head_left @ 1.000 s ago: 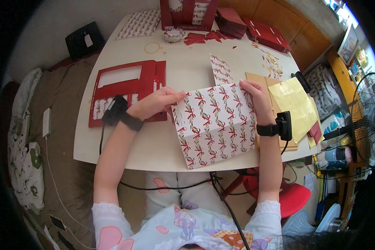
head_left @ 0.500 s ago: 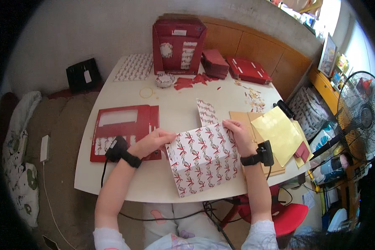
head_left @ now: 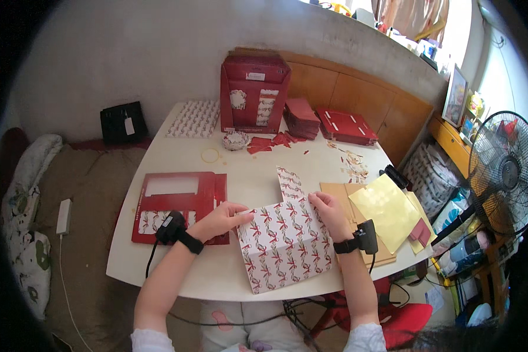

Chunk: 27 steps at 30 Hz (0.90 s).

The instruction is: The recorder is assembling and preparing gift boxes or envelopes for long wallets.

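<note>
A folded sheet of white patterned card, printed with rows of red bows and green sprigs, is held up over the table's near edge. My left hand grips its upper left corner, thumb on the front. At its upper right corner, my right hand pinches the edge between thumb and fingers. A narrow flap of the same pattern stands up behind the card's top edge. Left of my left hand lies a flat red card folder with a pale window and a patterned panel.
Brown card sheets and a yellow sheet lie at the right. At the back stand a red display box, stacked red cards and a red tray. Paper scraps are scattered. A black fan stands beyond the right edge.
The view has tilted up, so the table sits lower in the picture. Both hands keep their grip on the patterned card, which has hardly moved relative to the table.
</note>
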{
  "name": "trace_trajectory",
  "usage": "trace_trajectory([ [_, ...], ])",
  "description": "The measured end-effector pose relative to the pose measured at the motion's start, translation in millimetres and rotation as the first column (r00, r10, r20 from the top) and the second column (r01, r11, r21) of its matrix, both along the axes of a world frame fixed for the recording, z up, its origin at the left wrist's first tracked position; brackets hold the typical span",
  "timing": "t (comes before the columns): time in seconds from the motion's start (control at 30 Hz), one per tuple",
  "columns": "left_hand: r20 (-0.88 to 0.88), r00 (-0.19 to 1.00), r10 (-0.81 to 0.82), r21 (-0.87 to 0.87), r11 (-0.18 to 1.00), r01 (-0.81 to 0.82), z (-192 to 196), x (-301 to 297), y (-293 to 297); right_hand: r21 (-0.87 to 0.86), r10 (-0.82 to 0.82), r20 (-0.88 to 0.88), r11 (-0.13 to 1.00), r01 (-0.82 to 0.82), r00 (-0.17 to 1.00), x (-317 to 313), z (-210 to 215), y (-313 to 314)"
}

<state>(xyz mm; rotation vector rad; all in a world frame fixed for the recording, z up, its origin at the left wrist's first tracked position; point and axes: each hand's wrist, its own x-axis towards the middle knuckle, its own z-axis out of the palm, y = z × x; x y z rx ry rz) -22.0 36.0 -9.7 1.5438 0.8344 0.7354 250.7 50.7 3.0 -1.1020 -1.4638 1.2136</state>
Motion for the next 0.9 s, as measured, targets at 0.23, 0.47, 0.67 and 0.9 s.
trace_trajectory([
  [0.23, 0.013, 1.000, 0.001, -0.038, 0.999, 0.000, 1, 0, -2, 0.011, -0.034, 0.055, 0.999, 0.033, 0.998, -4, 7, -6],
  [0.47, 0.021, 1.000, -0.016, -0.049, 0.999, 0.017, 3, 2, -2, 0.032, -0.039, 0.027, 0.999, 0.039, 0.999, -4, -1, -1],
  [0.67, 0.021, 1.000, -0.012, -0.050, 0.999, 0.013, -1, 1, -1, 0.061, -0.040, -0.009, 0.997, 0.040, 0.999, -6, -1, -1],
  [0.9, 0.017, 1.000, -0.018, -0.040, 0.999, 0.019, -2, 1, 0, 0.059, -0.025, -0.023, 0.998, 0.026, 0.999, -6, -4, 1],
])
